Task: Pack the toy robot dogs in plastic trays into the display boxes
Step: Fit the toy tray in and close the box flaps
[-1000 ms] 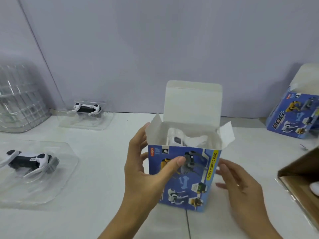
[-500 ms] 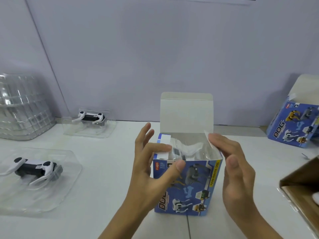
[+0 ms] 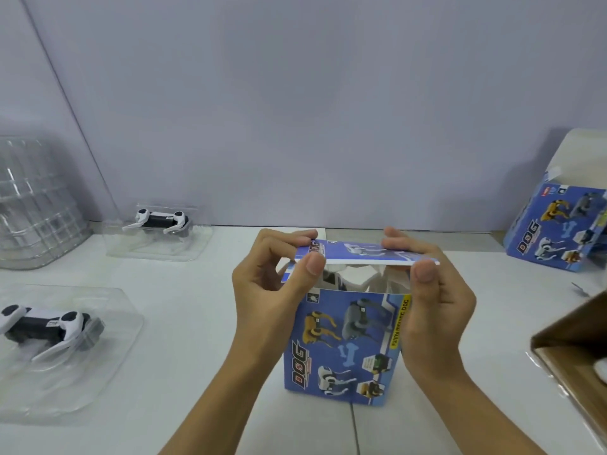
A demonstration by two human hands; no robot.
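Note:
A blue display box (image 3: pixel 345 346) stands upright on the white table in front of me. Its top lid (image 3: pixel 358 253) is folded down almost flat over the opening. My left hand (image 3: pixel 266 290) pinches the lid's left end, thumb in front and fingers behind. My right hand (image 3: pixel 433 297) pinches the lid's right end the same way. Through the gap under the lid a white toy dog in its tray (image 3: pixel 348 279) shows inside the box. Two more black-and-white toy dogs lie in clear trays: one at the near left (image 3: pixel 49 326), one at the back left (image 3: pixel 161 221).
A stack of clear plastic trays (image 3: pixel 29 205) stands at the far left by the wall. A second blue display box (image 3: pixel 565 231) leans open at the back right. A brown cardboard carton (image 3: pixel 578 349) juts in at the right edge.
The lid, upright a second ago, has been folded down over the box opening. Both hands rose from the box's sides to the lid's ends, and the side flaps are tucked in.

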